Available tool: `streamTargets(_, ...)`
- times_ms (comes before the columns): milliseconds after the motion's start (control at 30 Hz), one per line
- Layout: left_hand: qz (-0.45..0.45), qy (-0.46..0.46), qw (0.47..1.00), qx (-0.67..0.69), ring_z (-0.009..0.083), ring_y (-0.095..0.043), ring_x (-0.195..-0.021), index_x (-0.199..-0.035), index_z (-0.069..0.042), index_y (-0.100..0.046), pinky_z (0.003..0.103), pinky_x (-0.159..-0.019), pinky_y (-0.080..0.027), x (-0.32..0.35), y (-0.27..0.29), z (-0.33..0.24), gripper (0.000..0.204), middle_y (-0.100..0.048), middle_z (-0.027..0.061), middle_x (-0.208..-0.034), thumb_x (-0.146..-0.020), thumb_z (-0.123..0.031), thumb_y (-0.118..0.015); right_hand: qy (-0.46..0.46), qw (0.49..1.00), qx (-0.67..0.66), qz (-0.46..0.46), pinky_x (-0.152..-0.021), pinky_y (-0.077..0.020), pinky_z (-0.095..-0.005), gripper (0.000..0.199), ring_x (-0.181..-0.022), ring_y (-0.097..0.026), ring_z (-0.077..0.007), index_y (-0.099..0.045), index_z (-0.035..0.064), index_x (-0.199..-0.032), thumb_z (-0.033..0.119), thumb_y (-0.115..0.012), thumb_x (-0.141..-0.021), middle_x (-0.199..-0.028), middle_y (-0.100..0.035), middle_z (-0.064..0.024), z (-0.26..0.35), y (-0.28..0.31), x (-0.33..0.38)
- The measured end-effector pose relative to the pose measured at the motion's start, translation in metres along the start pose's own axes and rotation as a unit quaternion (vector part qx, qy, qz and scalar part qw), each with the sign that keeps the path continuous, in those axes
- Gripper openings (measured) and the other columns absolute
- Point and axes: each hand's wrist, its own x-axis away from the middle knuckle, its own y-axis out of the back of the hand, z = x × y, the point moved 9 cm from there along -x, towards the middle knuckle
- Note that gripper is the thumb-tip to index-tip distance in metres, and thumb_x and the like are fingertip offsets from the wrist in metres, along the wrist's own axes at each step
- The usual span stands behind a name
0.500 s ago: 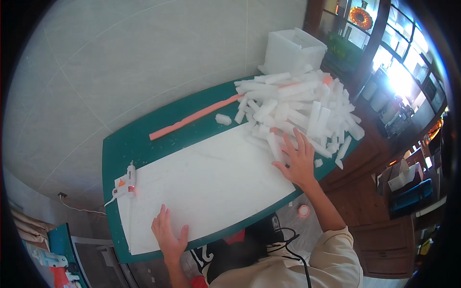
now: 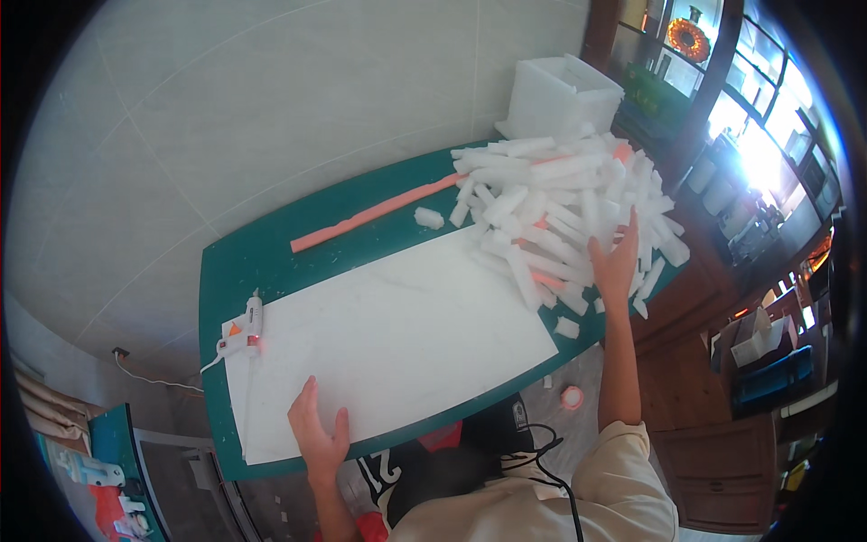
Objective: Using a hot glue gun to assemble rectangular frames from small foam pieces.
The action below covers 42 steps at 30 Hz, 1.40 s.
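Observation:
My left hand [image 2: 318,435] is over the near left edge of a large white foam sheet [image 2: 379,334], thumb apart from the fingers, holding nothing. My right hand [image 2: 614,264] reaches into the right side of a heaped pile of white foam strips [image 2: 533,199]. Its thumb and fingers are apart, with foam pieces between and behind them; no firm grip shows. Pinkish-orange strips show among the white ones, and a long pink foam strip [image 2: 379,210] runs left from the pile. A small foam block [image 2: 567,327] lies at the sheet's right edge.
A white glue gun [image 2: 252,330] with a cord sits at the sheet's left end on the green table [image 2: 262,262]. Behind the pile stands a white foam box [image 2: 560,98]. Another small foam chunk [image 2: 429,218] lies near the pink strip. A wooden cabinet [image 2: 713,470] is at the right.
My right hand has moved right and farther into the pile, away from the sheet's corner. Some foam pieces near it have shifted, uncovering more orange. My left hand stays near the same spot.

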Motion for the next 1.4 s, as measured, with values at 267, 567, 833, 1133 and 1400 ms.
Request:
streamTargets(267, -0.017, 0.019, 1.000, 0.010, 0.0362, -0.050, -0.123, -0.134, 0.002, -0.048, 0.043, -0.106, -0.037, -0.001, 0.001, 0.000, 0.052, -0.054, 0.0201, -0.133, -0.086, -0.011, -0.065, 0.076, 0.996, 0.039, 0.027, -0.093, -0.0441, -0.0445, 0.084, -0.108, -0.054, -0.0396, -0.031, 0.0037, -0.150, 0.010, -0.071, -0.077, -0.117, -0.056, -0.0213, 0.011, -0.005, -0.001)
streamTargets(567, -0.066, 0.010, 0.997, 0.033, 0.0383, -0.053, -0.114, -0.130, 0.001, -0.052, 0.046, -0.099, -0.041, 0.007, 0.015, 0.010, 0.050, -0.056, 0.0218, -0.127, -0.084, -0.009, -0.066, 0.100, 0.994, -0.052, -0.007, -0.101, -0.0413, -0.0434, 0.077, -0.118, -0.053, -0.0398, -0.034, 0.0019, -0.149, 0.009, -0.070, -0.081, -0.142, -0.048, -0.0214, 0.074, 0.028, -0.002)
streamTargets(833, 0.087, 0.065, 0.948, 0.300, 0.0257, -0.057, -0.109, -0.141, -0.003, -0.039, 0.038, -0.088, -0.049, -0.045, -0.016, -0.069, 0.060, -0.057, 0.0166, -0.125, -0.088, -0.010, -0.066, 0.136, 0.906, -0.194, 0.350, -0.093, -0.0477, -0.0388, 0.078, -0.113, -0.059, -0.0325, -0.036, 0.0038, -0.149, 0.009, -0.074, -0.081, -0.134, -0.056, -0.0190, 0.205, -0.036, 0.114)
streamTargets(1133, 0.120, 0.201, 0.812, 0.534, 0.0195, -0.059, -0.107, -0.138, -0.006, -0.040, 0.034, -0.090, -0.049, -0.064, -0.074, -0.034, 0.050, -0.056, 0.0133, -0.127, -0.095, -0.015, -0.064, 0.018, 0.722, -0.341, 0.601, -0.077, -0.0527, -0.0299, 0.074, -0.095, -0.062, -0.0194, -0.036, 0.0092, -0.149, 0.012, -0.073, -0.085, -0.118, -0.063, -0.0124, 0.209, -0.109, 0.200)
streamTargets(1400, 0.098, -0.011, 0.995, -0.011, 0.0215, -0.052, -0.118, -0.134, -0.003, -0.051, 0.036, -0.094, -0.046, -0.096, -0.028, -0.020, 0.050, -0.047, 0.0149, -0.136, -0.088, -0.015, -0.069, 0.237, 0.891, -0.147, 0.359, -0.094, -0.0473, -0.0414, 0.068, -0.116, -0.057, -0.0387, -0.034, 0.0038, -0.147, 0.018, -0.067, -0.089, -0.132, -0.054, -0.0227, 0.193, -0.122, 0.142)
